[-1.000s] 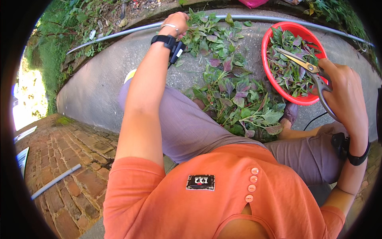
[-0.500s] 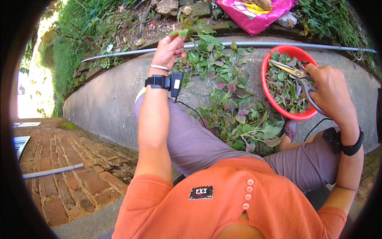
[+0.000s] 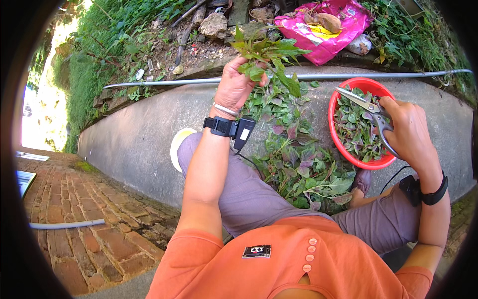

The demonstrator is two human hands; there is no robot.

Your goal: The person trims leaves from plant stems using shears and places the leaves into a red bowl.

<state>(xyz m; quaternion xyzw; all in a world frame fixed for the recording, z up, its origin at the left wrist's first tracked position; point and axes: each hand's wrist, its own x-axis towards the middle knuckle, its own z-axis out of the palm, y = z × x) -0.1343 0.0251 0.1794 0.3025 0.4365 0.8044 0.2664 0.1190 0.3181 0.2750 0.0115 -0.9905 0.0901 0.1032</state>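
Observation:
My left hand (image 3: 238,84) is closed around a leafy green sprig (image 3: 266,52), whose leaves fan out above the fingers. At the right, my right hand (image 3: 409,127) grips a pair of scissors (image 3: 371,107) by its grey handles; the blades are close together and point up and left. Beneath the scissors stands a red plastic basin (image 3: 334,132) holding cut green and purplish leaves (image 3: 361,134). Between my legs and beyond them, a long pile of leafy stems (image 3: 298,162) lies on the concrete.
A grey pipe (image 3: 194,81) runs along the far edge of the concrete (image 3: 139,129). Behind it are a pink plastic sack (image 3: 318,37), stones (image 3: 213,26) and weeds. A brick wall (image 3: 94,224) rises at the left. Cables run from the bands on my wrists.
My left hand has moved right with the sprig, which now shows more fully above the pile. My right hand keeps the scissors over the basin. The whole view has shifted slightly.

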